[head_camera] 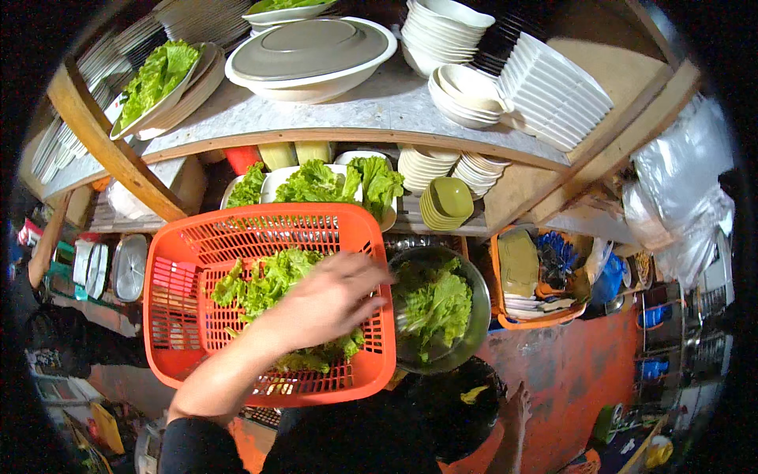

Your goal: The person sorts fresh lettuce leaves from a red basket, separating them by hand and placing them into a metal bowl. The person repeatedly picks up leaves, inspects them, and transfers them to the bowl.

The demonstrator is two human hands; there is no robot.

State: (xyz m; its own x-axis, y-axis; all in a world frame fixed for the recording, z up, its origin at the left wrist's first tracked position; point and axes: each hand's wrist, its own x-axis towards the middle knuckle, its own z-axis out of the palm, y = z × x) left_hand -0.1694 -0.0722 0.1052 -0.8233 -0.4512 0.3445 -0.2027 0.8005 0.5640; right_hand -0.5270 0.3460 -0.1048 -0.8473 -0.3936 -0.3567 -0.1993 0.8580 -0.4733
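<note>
My left hand (340, 293), blurred by motion, reaches over the orange-red plastic basket (388, 332), near its right rim. Its fingers are loosely bent and apart, and nothing shows in them. Green leaf lettuce (278, 275) lies in the basket, partly hidden under my hand and forearm. Right of the basket stands a round metal bowl (482, 308) holding more leaf lettuce (438, 305). At the lower right is a dim, limb-like shape; whether it is my right hand cannot be told. A piece of leaf (475, 394) lies on a dark surface below the bowl.
White dishes with lettuce (317, 183) and stacked green bowls (447, 204) stand on the lower shelf. The upper shelf (379, 121) bears a lidded white dish (311, 56) and stacked white bowls (444, 35). An orange crate (533, 323) stands at right; plastic bags (681, 178) hang beyond.
</note>
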